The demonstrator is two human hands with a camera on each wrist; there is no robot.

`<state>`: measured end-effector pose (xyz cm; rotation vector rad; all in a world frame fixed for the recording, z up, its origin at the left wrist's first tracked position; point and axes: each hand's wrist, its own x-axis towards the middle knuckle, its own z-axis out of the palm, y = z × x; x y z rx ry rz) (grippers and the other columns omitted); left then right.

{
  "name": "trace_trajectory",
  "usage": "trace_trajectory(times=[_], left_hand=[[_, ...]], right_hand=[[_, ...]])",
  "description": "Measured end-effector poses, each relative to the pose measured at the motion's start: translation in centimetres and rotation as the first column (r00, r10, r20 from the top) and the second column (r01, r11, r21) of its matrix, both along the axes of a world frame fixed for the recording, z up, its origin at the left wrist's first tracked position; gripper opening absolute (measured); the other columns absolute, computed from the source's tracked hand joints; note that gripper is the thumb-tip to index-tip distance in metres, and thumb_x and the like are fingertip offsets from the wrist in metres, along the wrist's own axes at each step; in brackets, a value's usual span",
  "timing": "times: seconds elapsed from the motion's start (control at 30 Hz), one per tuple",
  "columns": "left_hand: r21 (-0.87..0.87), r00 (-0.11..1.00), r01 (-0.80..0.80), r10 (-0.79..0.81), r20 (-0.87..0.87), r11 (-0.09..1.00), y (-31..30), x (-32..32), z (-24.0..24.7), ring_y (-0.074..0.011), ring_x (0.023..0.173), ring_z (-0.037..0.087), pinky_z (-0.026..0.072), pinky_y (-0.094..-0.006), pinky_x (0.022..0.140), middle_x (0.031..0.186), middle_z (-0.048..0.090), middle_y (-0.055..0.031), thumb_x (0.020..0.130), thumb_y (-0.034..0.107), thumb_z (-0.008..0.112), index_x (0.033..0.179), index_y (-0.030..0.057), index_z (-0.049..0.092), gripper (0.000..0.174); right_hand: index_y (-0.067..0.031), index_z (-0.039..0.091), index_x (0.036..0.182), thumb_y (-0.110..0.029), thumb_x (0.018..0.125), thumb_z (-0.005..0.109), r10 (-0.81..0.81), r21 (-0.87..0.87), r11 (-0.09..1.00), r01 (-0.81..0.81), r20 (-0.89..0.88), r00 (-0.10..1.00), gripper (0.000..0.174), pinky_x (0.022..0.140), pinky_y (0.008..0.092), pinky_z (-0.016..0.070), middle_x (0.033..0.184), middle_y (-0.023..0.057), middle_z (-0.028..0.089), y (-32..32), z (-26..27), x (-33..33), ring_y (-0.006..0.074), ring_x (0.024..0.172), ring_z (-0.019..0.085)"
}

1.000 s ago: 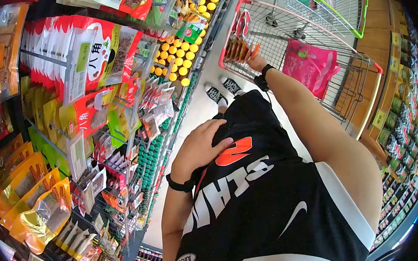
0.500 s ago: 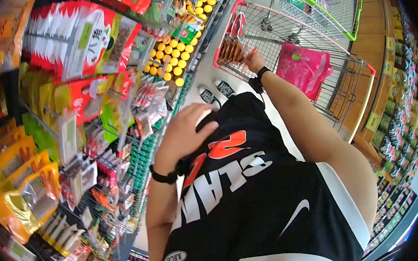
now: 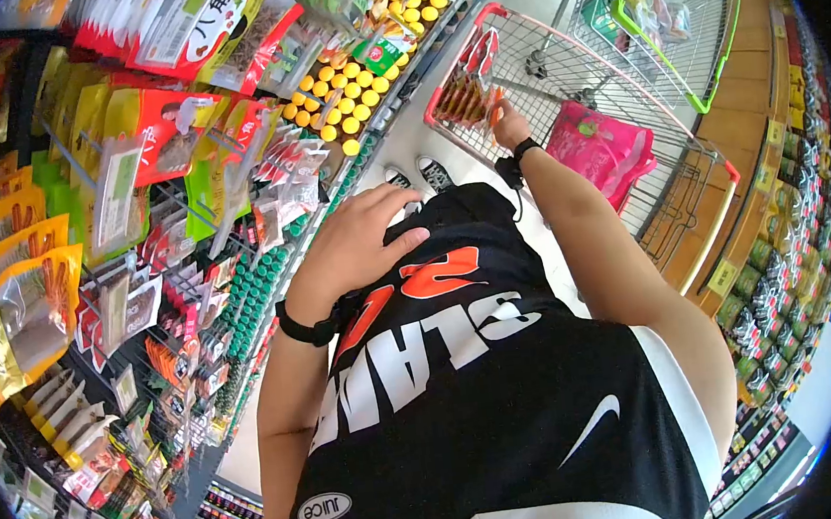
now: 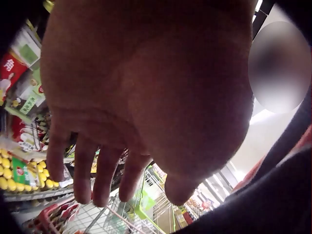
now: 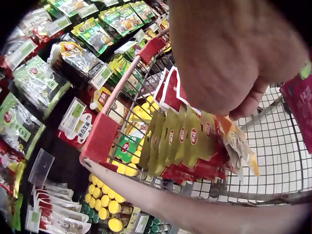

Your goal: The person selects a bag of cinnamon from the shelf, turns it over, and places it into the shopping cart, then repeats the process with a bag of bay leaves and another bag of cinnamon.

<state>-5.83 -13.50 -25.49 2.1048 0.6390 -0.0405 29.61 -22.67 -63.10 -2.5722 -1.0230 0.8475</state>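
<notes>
My right hand (image 3: 513,128) reaches down into a wire shopping cart (image 5: 101,136) with red plastic corners. Its curled fingers pinch the top of a clear-and-orange packet (image 5: 236,141), partly hidden behind the hand in the right wrist view. Beside that packet, a row of olive-and-red packets (image 5: 181,139) stands on edge at the cart's end, next to red-and-white packets (image 5: 171,92). My left hand (image 3: 358,237) is held in front of the black jersey (image 3: 469,394), fingers extended and holding nothing; its palm fills much of the left wrist view.
A pink bag (image 3: 604,156) lies in the cart near the handle. Behind stands another cart with a green rim (image 3: 657,66). Hanging spice packets (image 3: 173,133) and yellow-capped bottles (image 3: 345,101) line the left shelves. Wooden shelving with jars (image 3: 774,295) runs along the right.
The view has shifted, and the shelves slide left and up. My left hand has moved slightly left. My right hand stays at the cart with the orange packet, a little lower in view.
</notes>
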Motion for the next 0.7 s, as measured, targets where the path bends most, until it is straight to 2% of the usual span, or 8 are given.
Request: trace_trajectory(times=[0.17, 0.27, 0.4, 0.43, 0.53, 0.57, 0.6, 0.7], left_hand=[[0.005, 1.000, -0.005, 0.005, -0.014, 1.000, 0.2, -0.3, 0.5, -0.0376, 0.116, 0.063, 0.0510, -0.0446, 0.098, 0.125, 0.066, -0.0158, 0.095, 0.034, 0.069, 0.128, 0.0078, 0.061, 0.042], [0.015, 1.000, -0.005, 0.005, -0.012, 1.000, 0.0, -0.5, 0.4, -0.0380, 0.116, 0.063, 0.0507, -0.0448, 0.099, 0.125, 0.066, -0.0164, 0.096, 0.034, 0.069, 0.128, 0.0072, 0.061, 0.043], [0.048, 0.999, -0.010, 0.008, 0.042, 0.999, -0.2, -0.6, 0.2, -0.0382, 0.116, 0.063, 0.0505, -0.0444, 0.099, 0.125, 0.066, -0.0172, 0.096, 0.033, 0.069, 0.129, 0.0065, 0.060, 0.044], [0.050, 0.998, -0.014, 0.011, 0.057, 0.999, -0.1, -0.7, 0.0, -0.0381, 0.116, 0.063, 0.0504, -0.0441, 0.099, 0.124, 0.066, -0.0172, 0.096, 0.033, 0.069, 0.129, 0.0064, 0.060, 0.044], [0.049, 0.995, -0.033, 0.028, 0.098, 0.998, 0.1, -0.9, -0.5, -0.0378, 0.116, 0.063, 0.0504, -0.0435, 0.099, 0.124, 0.066, -0.0172, 0.095, 0.033, 0.070, 0.128, 0.0061, 0.061, 0.043], [0.048, 0.993, -0.045, 0.039, 0.111, 0.998, 0.2, -1.1, -0.6, -0.0376, 0.116, 0.063, 0.0504, -0.0433, 0.099, 0.124, 0.066, -0.0171, 0.095, 0.033, 0.070, 0.127, 0.0059, 0.062, 0.042], [0.046, 0.991, -0.057, 0.051, 0.122, 0.997, 0.2, -1.3, -0.8, -0.0374, 0.116, 0.063, 0.0504, -0.0431, 0.099, 0.124, 0.066, -0.0171, 0.095, 0.032, 0.070, 0.126, 0.0057, 0.062, 0.042], [0.045, 0.984, -0.090, 0.082, 0.160, 0.995, 0.6, -1.5, -1.3, -0.0369, 0.116, 0.063, 0.0501, -0.0432, 0.099, 0.124, 0.066, -0.0168, 0.094, 0.031, 0.072, 0.124, 0.0054, 0.063, 0.041]], right_hand=[[-0.0135, 0.054, 0.129, -0.011, 0.088, 0.058, -0.018, 0.105, 0.994, 0.029, -0.103, 0.995, 0.040, 0.090, 0.0533, 0.0516, 0.107, 0.0311, 0.069, -0.3, 0.3, -0.2, 0.0479, 0.103, 0.067], [-0.0139, 0.055, 0.127, -0.010, 0.089, 0.057, 0.015, 0.092, 0.996, -0.010, -0.045, 0.999, 0.039, 0.092, 0.0531, 0.0510, 0.108, 0.0314, 0.069, -0.1, 0.7, -0.2, 0.0481, 0.102, 0.067], [-0.0156, 0.058, 0.121, -0.011, 0.090, 0.057, 0.031, 0.178, 0.984, -0.021, -0.054, 0.998, 0.031, 0.086, 0.0515, 0.0539, 0.104, 0.0252, 0.070, -0.2, 0.8, 1.0, 0.0435, 0.095, 0.069], [-0.0133, 0.067, 0.111, -0.011, 0.091, 0.056, 0.043, 0.255, 0.966, -0.037, -0.021, 0.999, 0.023, 0.081, 0.0493, 0.0548, 0.098, 0.0232, 0.072, -0.1, 1.0, 1.5, 0.0417, 0.092, 0.070], [-0.0072, 0.073, 0.096, -0.011, 0.089, 0.059, -0.100, 0.274, 0.952, 0.132, -0.129, 0.987, 0.016, 0.077, 0.0415, 0.0550, 0.092, 0.0216, 0.074, 1.1, 4.5, 2.3, 0.0370, 0.088, 0.072], [-0.0048, 0.074, 0.091, -0.012, 0.090, 0.058, -0.133, 0.310, 0.933, 0.183, -0.178, 0.975, 0.018, 0.075, 0.0398, 0.0547, 0.086, 0.0205, 0.074, 1.7, 2.3, 3.7, 0.0314, 0.083, 0.072], [-0.0019, 0.073, 0.090, -0.010, 0.092, 0.058, -0.119, 0.362, 0.908, 0.212, -0.260, 0.958, 0.017, 0.072, 0.0361, 0.0530, 0.082, 0.0142, 0.073, 2.4, 6.7, 2.9, 0.0219, 0.077, 0.069], [-0.0002, 0.071, 0.090, -0.006, 0.094, 0.054, -0.049, 0.498, 0.789, 0.359, -0.532, 0.845, 0.018, 0.070, 0.0301, 0.0504, 0.081, 0.0053, 0.069, 4.8, 10.2, 3.3, 0.0143, 0.075, 0.063]])
